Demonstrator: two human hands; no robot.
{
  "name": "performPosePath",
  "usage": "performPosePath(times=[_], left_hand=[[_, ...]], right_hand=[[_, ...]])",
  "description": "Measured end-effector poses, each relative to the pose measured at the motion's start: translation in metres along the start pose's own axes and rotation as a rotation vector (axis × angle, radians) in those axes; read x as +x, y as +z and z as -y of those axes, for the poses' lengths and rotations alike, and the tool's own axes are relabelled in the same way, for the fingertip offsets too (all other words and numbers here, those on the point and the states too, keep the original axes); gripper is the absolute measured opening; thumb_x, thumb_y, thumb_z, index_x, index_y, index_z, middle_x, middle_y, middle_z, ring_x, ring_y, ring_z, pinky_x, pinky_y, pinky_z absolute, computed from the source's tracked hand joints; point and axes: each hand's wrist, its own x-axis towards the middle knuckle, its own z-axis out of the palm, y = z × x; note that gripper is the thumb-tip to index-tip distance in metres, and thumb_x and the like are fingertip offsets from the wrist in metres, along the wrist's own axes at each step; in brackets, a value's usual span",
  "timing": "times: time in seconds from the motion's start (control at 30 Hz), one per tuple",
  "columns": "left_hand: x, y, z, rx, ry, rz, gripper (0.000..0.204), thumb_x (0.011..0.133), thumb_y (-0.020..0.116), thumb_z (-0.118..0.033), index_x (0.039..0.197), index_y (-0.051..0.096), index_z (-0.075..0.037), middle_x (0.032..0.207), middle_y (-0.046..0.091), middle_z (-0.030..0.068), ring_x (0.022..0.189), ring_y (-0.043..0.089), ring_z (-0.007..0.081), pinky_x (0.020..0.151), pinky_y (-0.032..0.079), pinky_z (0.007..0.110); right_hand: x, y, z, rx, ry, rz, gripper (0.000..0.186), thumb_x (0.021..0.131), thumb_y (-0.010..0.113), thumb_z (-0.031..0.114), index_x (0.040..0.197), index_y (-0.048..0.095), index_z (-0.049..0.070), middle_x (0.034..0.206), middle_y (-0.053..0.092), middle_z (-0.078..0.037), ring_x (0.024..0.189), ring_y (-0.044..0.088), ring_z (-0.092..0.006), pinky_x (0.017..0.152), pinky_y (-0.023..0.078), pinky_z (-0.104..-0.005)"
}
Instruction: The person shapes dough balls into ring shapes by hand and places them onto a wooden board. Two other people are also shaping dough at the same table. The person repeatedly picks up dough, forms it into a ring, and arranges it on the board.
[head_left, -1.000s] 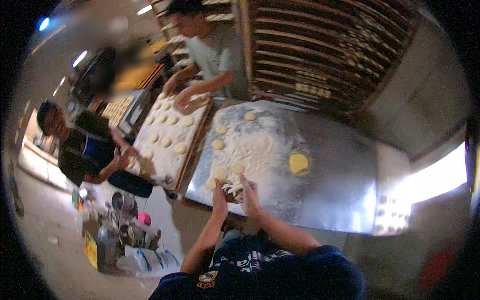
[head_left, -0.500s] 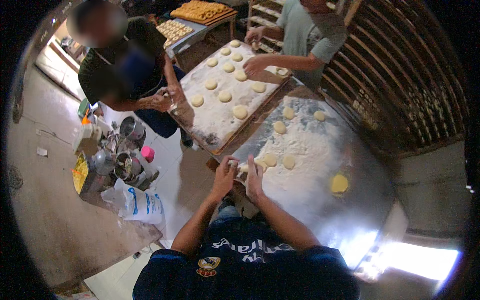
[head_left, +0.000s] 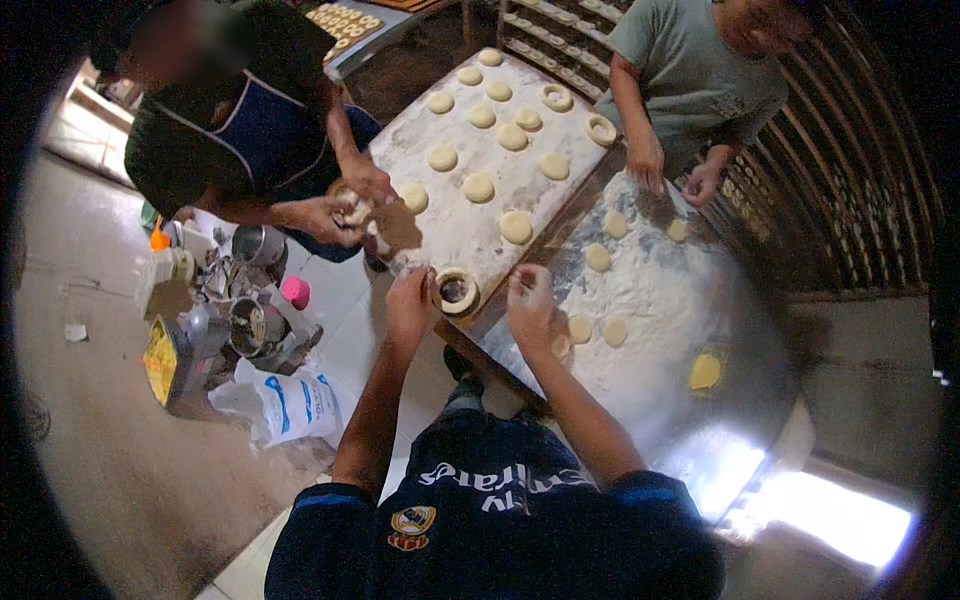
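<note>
Left hand [head_left: 410,300] is right beside a pale ring-shaped dough piece [head_left: 456,290] at the near corner of the floured wooden board [head_left: 470,215], fingers curled, can't tell if they're gripping. Right hand [head_left: 530,305] hovers over the flour-dusted metal table [head_left: 700,420], fingertips bunched together near small round dough discs [head_left: 580,330].

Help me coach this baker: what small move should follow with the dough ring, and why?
Probably let go of the dough ring and draw the left hand back: the ring already lies on the floured board at its near corner, and more dough discs wait by the right hand.
</note>
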Motion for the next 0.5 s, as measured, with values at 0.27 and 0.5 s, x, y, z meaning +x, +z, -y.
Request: performPosePath(times=[0.27,0.5], left_hand=[[0.022,0.002,0.008,-0.062,0.047,0.202,0.027,0.089,0.078,-0.015,0.114,0.072,-0.005,0.100,0.072,0.0169,0.101,0.068,0.0405,0.089,0.053,0.049],[0.011,0.008,-0.027,-0.187,0.070,0.022,0.028,0.094,0.076,-0.019,0.114,0.069,0.000,0.098,0.071,0.0196,0.087,0.069,0.0358,0.077,0.055,0.043]], right_hand=[[-0.077,-0.117,0.019,-0.608,0.371,0.067,0.025,0.101,0.063,0.034,0.119,0.064,0.016,0.112,0.076,-0.014,0.100,0.072,-0.0345,0.090,0.056,-0.0491],[-0.055,-0.212,-0.022,-0.817,0.165,-0.206,0.018,0.098,0.068,0.021,0.109,0.066,0.007,0.103,0.072,-0.016,0.098,0.071,-0.0352,0.079,0.056,-0.0452]])
